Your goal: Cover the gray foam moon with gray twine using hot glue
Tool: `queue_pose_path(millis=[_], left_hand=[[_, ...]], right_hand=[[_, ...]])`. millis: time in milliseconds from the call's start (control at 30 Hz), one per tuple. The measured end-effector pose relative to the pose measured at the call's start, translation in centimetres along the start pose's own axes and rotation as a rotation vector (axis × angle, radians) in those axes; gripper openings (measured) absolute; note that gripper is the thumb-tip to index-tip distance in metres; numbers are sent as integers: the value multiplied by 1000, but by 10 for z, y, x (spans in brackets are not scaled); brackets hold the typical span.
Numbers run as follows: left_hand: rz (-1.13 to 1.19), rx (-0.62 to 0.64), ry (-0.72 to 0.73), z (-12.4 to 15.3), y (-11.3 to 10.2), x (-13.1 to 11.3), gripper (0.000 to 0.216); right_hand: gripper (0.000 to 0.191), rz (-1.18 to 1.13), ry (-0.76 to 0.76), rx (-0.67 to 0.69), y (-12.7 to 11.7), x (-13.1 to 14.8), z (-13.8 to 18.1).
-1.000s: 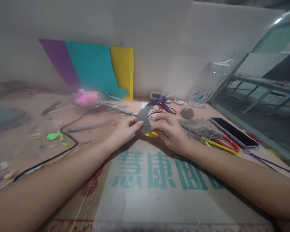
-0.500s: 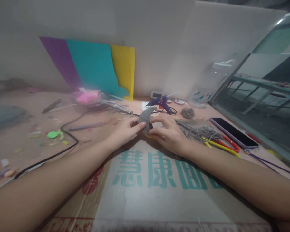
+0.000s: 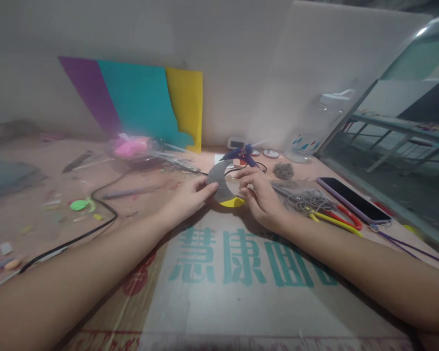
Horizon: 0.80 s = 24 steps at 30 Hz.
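Note:
My left hand (image 3: pixel 189 201) grips a crescent-shaped piece (image 3: pixel 219 179) by its outer left side, thumb on the face. Grey yarn covers most of the crescent in close rows, while its lower tip shows bare yellow (image 3: pixel 234 202). Beside that tip is my right hand (image 3: pixel 260 199), its fingers curled and pressed together. Whatever lies between those fingertips is too small to make out. Just behind the crescent lies a dark blue glue gun (image 3: pixel 244 155).
To the right lie tangled grey yarn (image 3: pixel 309 201), pliers with red and yellow handles (image 3: pixel 338 222) and a phone (image 3: pixel 353 199). A clear bottle (image 3: pixel 310 129) stands behind them. Coloured sheets (image 3: pixel 137 102) lean on the wall. A black cord (image 3: pixel 104 207) crosses the left side among scraps.
My right hand has moved right, away from the crescent's face, uncovering its curve and yellow lower tip. My left hand keeps its grip on the crescent.

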<state>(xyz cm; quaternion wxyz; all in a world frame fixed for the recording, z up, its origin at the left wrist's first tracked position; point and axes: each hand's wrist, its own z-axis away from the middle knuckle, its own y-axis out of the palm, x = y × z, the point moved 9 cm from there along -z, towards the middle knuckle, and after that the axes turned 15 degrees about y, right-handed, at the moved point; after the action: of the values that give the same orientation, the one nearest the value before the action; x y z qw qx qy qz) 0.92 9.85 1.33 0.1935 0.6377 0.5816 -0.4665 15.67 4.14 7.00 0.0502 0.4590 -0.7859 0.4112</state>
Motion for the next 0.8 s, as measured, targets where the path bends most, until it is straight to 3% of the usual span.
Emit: queue_pose_path(millis=[333, 567, 800], left_hand=[[45, -19, -25, 1, -1, 1, 39], [60, -19, -39, 2, -1, 2, 40], [58, -15, -24, 2, -1, 0, 41]], right_hand=[[31, -56, 214, -42, -6, -30, -12], [12, -98, 243, -37, -4, -40, -12], [17, -110, 270, 2, -2, -36, -11]])
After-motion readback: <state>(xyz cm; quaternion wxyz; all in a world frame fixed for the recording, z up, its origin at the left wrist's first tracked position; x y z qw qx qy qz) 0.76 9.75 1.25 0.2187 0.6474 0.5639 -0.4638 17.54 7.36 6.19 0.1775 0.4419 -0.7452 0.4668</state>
